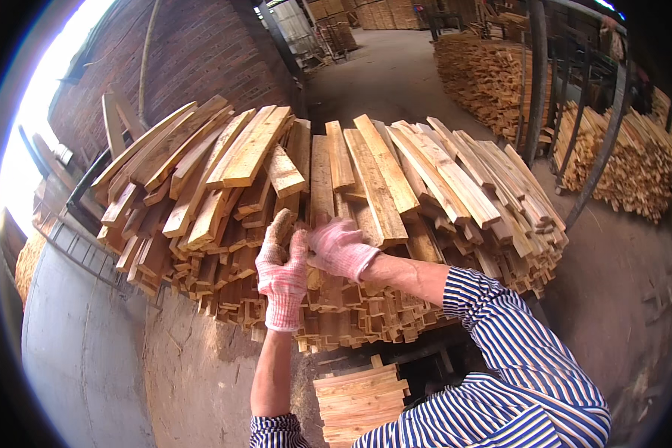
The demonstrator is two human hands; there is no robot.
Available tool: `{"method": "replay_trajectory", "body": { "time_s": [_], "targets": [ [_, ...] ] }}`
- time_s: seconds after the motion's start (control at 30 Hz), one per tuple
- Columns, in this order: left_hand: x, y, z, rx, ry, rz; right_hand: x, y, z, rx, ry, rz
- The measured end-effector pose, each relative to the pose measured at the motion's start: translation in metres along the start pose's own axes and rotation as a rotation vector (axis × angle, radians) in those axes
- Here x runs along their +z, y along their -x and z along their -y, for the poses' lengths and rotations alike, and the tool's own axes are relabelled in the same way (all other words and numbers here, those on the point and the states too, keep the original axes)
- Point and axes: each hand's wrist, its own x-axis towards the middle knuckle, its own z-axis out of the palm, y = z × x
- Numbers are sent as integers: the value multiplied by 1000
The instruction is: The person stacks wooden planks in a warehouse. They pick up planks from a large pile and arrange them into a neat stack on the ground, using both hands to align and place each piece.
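Both my hands wear pink-and-white knit gloves with brown, dirty finger parts. They are close together at the near side of a large pile of sawn wooden strips. My left hand is raised in front of the strip ends, its thumb apart from the fingers and no strip visible in it. My right hand reaches across from the right beside it; motion blurs its fingers, so their grip is unclear. Just beyond the hands, a short strip lies at an angle on top, beside a wider strip.
Below the pile, near my body, sits a smaller neat stack of strips. A grey metal sheet covers the left floor. Metal posts rise at the right, with more wood stacks behind them. A brick wall stands far left.
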Motion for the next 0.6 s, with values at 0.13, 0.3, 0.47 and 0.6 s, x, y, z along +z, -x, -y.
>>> {"method": "replay_trajectory", "body": {
  "time_s": [0.13,0.3,0.47,0.6],
  "targets": [
    [-8,-19,-18,195,-250,-68,-7,-7,-11,-122,-19,77],
    [-6,-87,-80,460,-1726,129,-10,-18,-5,-187,285,122],
    [-26,-173,-80,-101,-1793,507,-8,-13,-17,-413,550,-77],
    [-61,-200,-79,-203,-649,231,-14,-3,-27,-404,457,-133]
  ]
}}
